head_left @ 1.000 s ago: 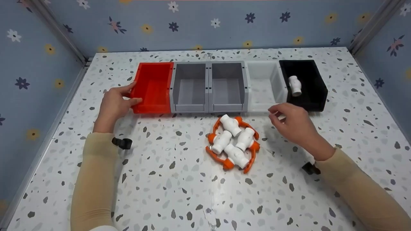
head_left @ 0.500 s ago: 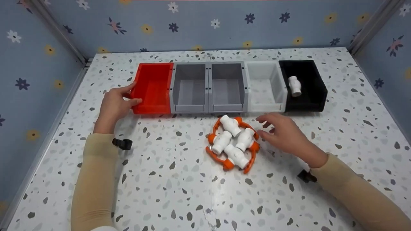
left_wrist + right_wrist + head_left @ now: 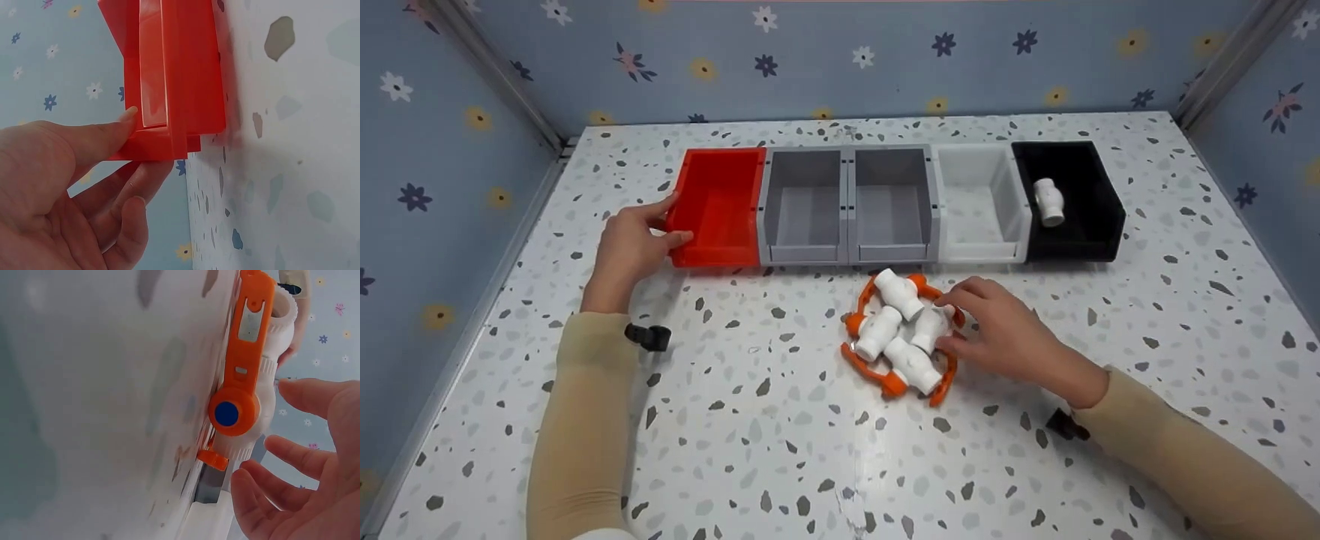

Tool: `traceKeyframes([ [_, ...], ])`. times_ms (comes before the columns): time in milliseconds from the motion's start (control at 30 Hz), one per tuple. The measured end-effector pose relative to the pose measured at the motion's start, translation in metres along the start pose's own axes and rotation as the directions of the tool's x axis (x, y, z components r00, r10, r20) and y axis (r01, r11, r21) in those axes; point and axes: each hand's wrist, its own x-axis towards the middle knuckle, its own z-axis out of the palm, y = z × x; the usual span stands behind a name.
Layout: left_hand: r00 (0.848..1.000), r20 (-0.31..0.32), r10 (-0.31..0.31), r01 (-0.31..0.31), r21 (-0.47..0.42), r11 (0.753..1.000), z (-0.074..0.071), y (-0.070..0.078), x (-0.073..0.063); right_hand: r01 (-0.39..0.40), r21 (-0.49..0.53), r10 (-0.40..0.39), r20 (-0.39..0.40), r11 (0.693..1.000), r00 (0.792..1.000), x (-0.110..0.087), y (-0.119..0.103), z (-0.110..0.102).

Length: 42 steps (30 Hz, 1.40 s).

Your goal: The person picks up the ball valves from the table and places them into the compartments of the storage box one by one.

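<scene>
just left of the nearer right hand [image 3: 1001,330], parted and gripping nothing, one valve [image 3: 928,330] slants far-right to near-left. the left hand [image 3: 628,244] pinches the red bin [image 3: 724,251].

Right grip [image 3: 332,495] beside orange-handled white valve [image 3: 266,396]

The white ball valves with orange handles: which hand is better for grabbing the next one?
Probably the right hand: it is right beside a white ball valve. The left hand pinches the red bin, farther from that valve.
</scene>
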Motion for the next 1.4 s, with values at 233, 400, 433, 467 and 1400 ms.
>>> traceKeyframes([
  [233, 1.000, 0.008, 0.011, -0.011, 0.003, 1.000, 0.0000, 0.0008, -0.0007, -0.014, -0.020, 0.015, 0.061, 1.000, 0.998, 0.0026, -0.0040, 0.0013],
  [400, 1.000, 0.012, 0.013, -0.014, 0.002, 1.000, -0.0001, 0.0015, -0.0014, -0.016, -0.041, 0.018, 0.066, 0.999, 0.998, 0.0037, -0.0053, 0.0012],
  [433, 1.000, 0.012, 0.014, -0.014, 0.000, 1.000, -0.0002, 0.0016, -0.0014, -0.011, -0.045, 0.014, 0.061, 0.999, 0.998, 0.0040, -0.0053, 0.0013],
  [467, 1.000, 0.012, 0.015, -0.015, -0.001, 1.000, -0.0003, 0.0018, -0.0015, -0.006, -0.047, 0.009, 0.057, 0.999, 0.998, 0.0042, -0.0054, 0.0013],
  [1400, 1.000, -0.005, 0.018, -0.018, 0.016, 1.000, 0.0019, 0.0000, 0.0000, -0.043, 0.016, 0.043, 0.015, 0.999, 0.999, -0.0001, -0.0043, -0.0002],
])
